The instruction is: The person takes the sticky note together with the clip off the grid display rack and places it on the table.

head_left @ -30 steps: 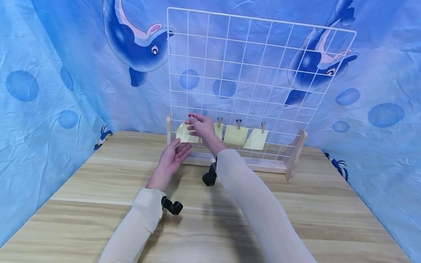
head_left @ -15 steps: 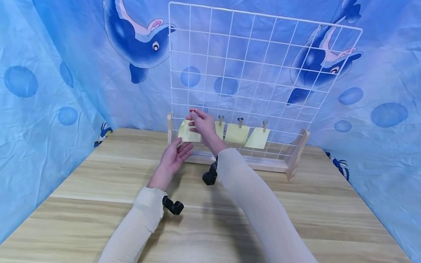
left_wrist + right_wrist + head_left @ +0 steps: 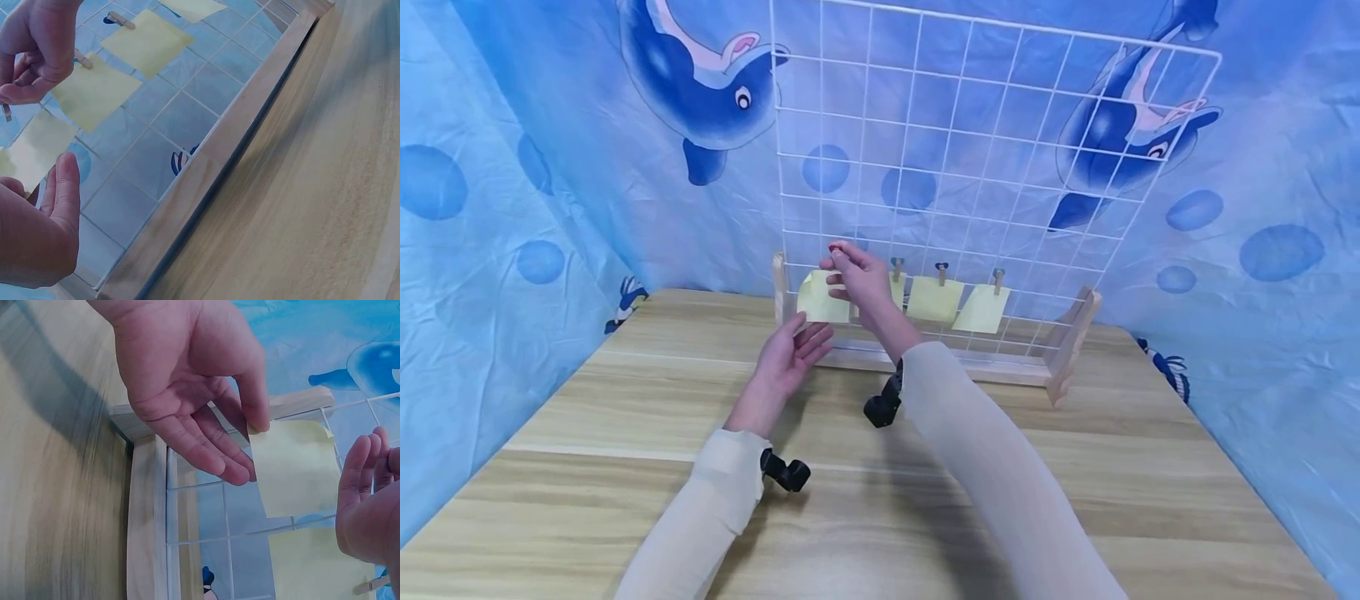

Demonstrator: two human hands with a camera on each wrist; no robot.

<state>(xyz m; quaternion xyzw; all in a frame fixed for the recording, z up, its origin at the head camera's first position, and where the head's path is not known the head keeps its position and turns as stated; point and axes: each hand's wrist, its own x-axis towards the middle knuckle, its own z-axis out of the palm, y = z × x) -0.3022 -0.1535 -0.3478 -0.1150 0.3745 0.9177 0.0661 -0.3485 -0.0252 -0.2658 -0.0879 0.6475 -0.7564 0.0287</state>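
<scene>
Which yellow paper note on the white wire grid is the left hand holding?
In the head view, the leftmost square yellow paper note: the left hand pinches its lower edge; the other three hang clear of that hand.

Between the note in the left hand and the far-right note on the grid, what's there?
The head view shows two more: a yellow note, partly hidden by the right hand, then a second yellow note in plain sight.
</scene>
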